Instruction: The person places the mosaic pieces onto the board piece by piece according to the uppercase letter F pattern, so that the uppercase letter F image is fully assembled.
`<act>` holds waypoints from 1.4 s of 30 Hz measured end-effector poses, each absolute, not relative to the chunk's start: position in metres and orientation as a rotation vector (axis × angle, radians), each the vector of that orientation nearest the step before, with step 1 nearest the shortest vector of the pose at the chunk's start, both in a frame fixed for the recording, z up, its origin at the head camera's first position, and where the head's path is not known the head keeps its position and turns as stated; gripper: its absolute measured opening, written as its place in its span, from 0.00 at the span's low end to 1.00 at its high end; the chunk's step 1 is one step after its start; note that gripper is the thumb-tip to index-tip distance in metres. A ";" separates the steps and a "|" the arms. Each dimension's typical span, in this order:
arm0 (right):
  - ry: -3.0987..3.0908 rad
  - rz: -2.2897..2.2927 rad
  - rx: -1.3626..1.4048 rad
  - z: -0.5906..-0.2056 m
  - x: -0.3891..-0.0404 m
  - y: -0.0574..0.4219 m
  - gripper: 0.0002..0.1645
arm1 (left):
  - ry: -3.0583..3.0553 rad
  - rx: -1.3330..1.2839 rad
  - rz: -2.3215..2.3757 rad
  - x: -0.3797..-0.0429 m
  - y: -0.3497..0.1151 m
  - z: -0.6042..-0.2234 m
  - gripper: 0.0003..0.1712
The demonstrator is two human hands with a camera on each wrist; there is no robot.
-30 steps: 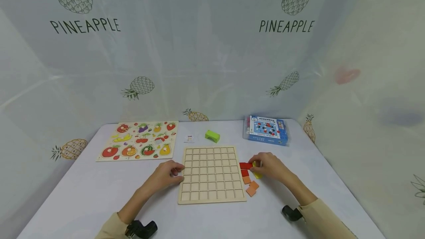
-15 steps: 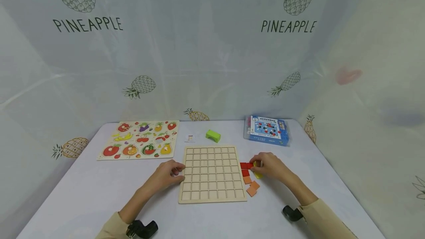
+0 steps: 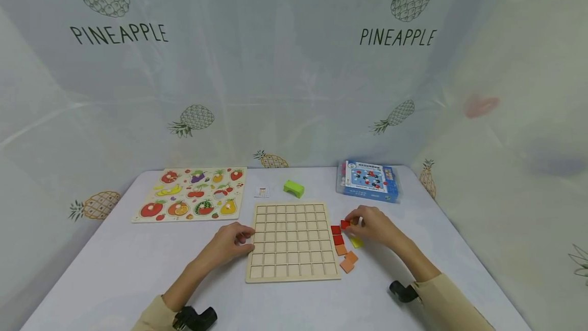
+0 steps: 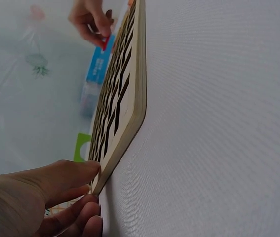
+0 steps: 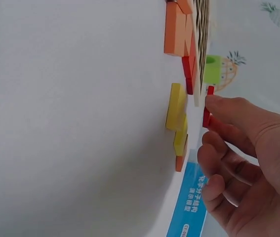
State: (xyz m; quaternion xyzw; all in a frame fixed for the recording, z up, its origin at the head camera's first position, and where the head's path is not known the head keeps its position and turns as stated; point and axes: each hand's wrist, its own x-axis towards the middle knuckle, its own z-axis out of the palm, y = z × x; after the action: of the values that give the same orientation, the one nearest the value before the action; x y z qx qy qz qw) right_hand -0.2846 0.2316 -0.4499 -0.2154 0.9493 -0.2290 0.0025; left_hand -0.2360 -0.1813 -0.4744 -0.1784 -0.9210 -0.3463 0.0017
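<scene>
My right hand [image 3: 373, 225] pinches a red square tile [image 3: 345, 224] between thumb and fingers, lifted off the table in the right wrist view. Under that hand lie yellow tiles [image 5: 176, 106], partly hidden in the head view. Two more red tiles [image 3: 338, 239] and several orange tiles [image 3: 346, 265] lie along the right edge of a wooden grid board [image 3: 294, 271]. My left hand [image 3: 228, 241] rests against the board's left edge, thumb and fingertips touching it, fingers loosely bent. The board's square cells hold no tiles.
A fruit picture board [image 3: 190, 195] lies at the back left. Behind the grid board are a small printed card [image 3: 262, 192] and a green block [image 3: 294, 188]. A blue boxed set [image 3: 369, 181] stands at the back right, before a pineapple-print curtain [image 3: 294, 65].
My right hand has lifted the red tile up and slightly away from the other red tiles, uncovering more of the yellow one. The left hand and grid board stay in place.
</scene>
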 end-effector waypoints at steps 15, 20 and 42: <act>2.908 -0.776 -0.678 -0.440 -0.294 0.208 0.13 | -2.868 -0.608 -1.095 -0.237 -0.184 -0.475 0.20; 2.889 -0.787 -0.669 -0.439 -0.298 0.197 0.14 | -2.861 -0.618 -1.102 -0.236 -0.185 -0.475 0.20; 2.822 -0.818 -0.799 -0.440 -0.318 0.142 0.13 | -2.856 -0.623 -1.124 -0.236 -0.185 -0.474 0.20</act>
State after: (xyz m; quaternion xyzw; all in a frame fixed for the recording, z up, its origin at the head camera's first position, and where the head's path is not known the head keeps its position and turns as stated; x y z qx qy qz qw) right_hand -0.3182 0.1422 -0.4404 -0.2622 0.9257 -0.2682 0.0483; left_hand -0.2362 -0.1848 -0.4744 -0.1990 -0.9119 -0.3589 0.0048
